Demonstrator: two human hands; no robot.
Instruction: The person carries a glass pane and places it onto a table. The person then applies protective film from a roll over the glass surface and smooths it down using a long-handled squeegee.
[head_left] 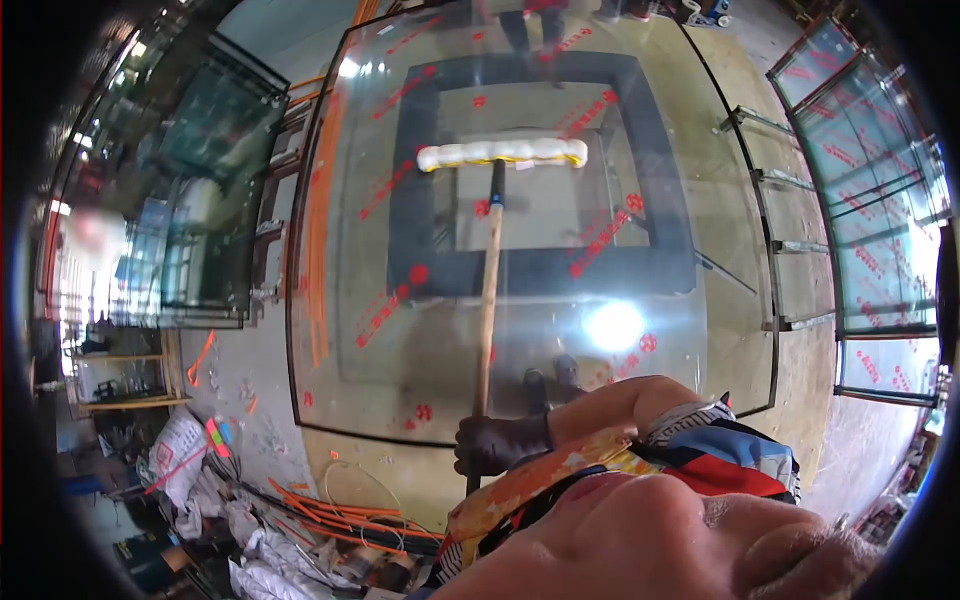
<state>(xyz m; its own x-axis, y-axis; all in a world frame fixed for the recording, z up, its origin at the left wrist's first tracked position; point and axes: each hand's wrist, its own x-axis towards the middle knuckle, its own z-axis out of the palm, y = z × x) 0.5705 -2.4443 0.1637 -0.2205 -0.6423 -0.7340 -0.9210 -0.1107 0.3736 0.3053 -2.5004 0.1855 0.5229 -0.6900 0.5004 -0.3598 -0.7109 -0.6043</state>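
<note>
My right hand [500,443], in a dark glove, is closed around the wooden handle [490,300] of a wide mop. The mop's fluffy white head [503,153] with a yellow edge rests across a large glass sheet [540,330], toward its far half. A black socket [498,180] joins handle and head. Red printed marks [600,245] run in diagonal rows over the glass. A dark grey square band [420,200] shows in or through the sheet; I cannot tell which. My left hand is out of view.
Framed glass panels stand at left [215,180] and right [880,220]. Metal bars [800,247] jut out at the right edge. Orange strips [340,510], sacks [180,440] and rumpled white wrapping [270,560] lie at lower left. Another person's legs [545,30] appear at the far edge.
</note>
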